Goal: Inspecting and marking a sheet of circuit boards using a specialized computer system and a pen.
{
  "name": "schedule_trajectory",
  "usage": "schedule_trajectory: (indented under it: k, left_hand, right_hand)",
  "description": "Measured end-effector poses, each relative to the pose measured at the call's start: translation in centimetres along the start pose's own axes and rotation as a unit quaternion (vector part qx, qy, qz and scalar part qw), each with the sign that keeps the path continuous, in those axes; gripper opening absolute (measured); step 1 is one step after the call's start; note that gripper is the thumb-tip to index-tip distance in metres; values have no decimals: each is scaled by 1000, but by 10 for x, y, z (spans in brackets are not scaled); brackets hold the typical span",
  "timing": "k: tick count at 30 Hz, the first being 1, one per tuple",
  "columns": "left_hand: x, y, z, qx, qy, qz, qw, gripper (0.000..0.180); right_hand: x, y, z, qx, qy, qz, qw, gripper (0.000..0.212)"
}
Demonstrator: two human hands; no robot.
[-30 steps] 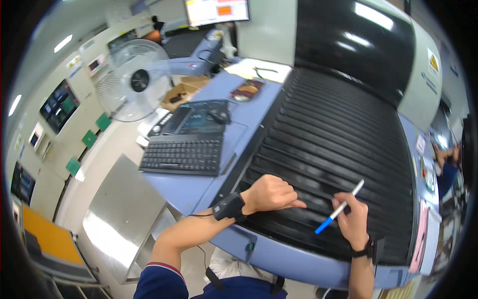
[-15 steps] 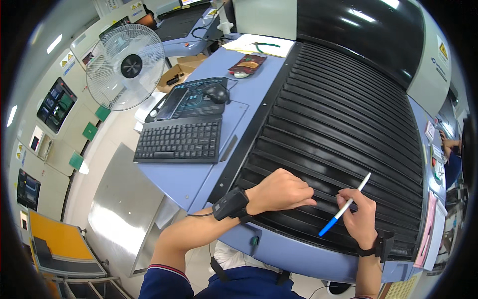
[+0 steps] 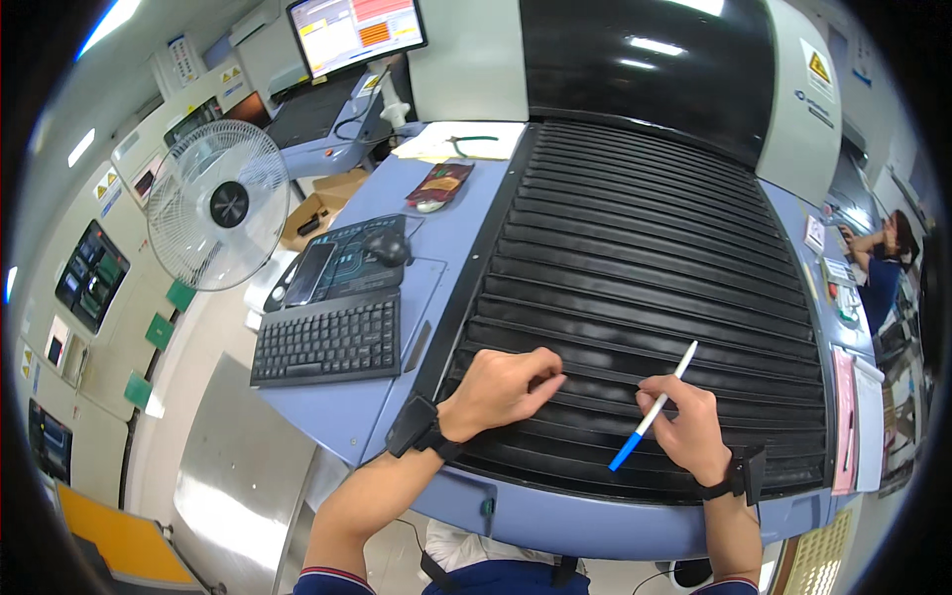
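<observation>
My left hand (image 3: 504, 389) rests fingers-down on the black ribbed shutter cover (image 3: 645, 258) of a large machine, near its front edge, holding nothing that I can see. My right hand (image 3: 686, 428) lies on the same cover a little to the right and grips a white pen with a blue end (image 3: 653, 407), slanted with the blue end toward me. Both wrists wear black bands.
A black keyboard (image 3: 329, 340), a mouse (image 3: 387, 248) on a dark mat and a phone lie on the blue desk (image 3: 451, 248) at left. A white standing fan (image 3: 218, 204) stands beyond it. A monitor (image 3: 355, 32) is at the back. Another person (image 3: 886, 260) sits far right.
The view has tilted up, so more of the back of the room shows. Both hands stay on the cover; the left fingers have curled slightly.
</observation>
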State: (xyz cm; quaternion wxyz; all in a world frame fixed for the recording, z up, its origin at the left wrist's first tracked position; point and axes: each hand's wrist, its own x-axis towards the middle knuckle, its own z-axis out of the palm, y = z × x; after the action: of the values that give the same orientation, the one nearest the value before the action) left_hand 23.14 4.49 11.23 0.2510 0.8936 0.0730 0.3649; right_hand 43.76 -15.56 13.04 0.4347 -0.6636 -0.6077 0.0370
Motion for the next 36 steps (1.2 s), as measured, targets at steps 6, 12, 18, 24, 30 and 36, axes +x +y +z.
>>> schedule_trajectory:
  k: [6, 12, 18, 24, 30, 36]
  left_hand:
    - [1, -12, -11, 21, 31, -42, 998, 14]
    - [3, -15, -18, 4, 82, -113, 990, 23]
    - [-1, -18, -15, 19, 76, -102, 992, 16]
    - [1, -16, -16, 52, 104, -96, 989, 14]
    - [3, -16, -23, 141, 139, -177, 964, 60]
    - [0, -20, -19, 219, 77, -164, 959, 81]
  right_hand:
    - [3, 5, -8, -12, 27, 4, 1000, 13]
    - [7, 9, -15, -15, 61, 34, 997, 13]
    - [6, 7, -9, -19, 29, 54, 998, 13]
    - [7, 11, -11, -30, 65, 46, 996, 12]
    - [12, 25, -23, 26, 141, 112, 983, 17]
    - [14, 46, -26, 60, 182, 87, 978, 30]
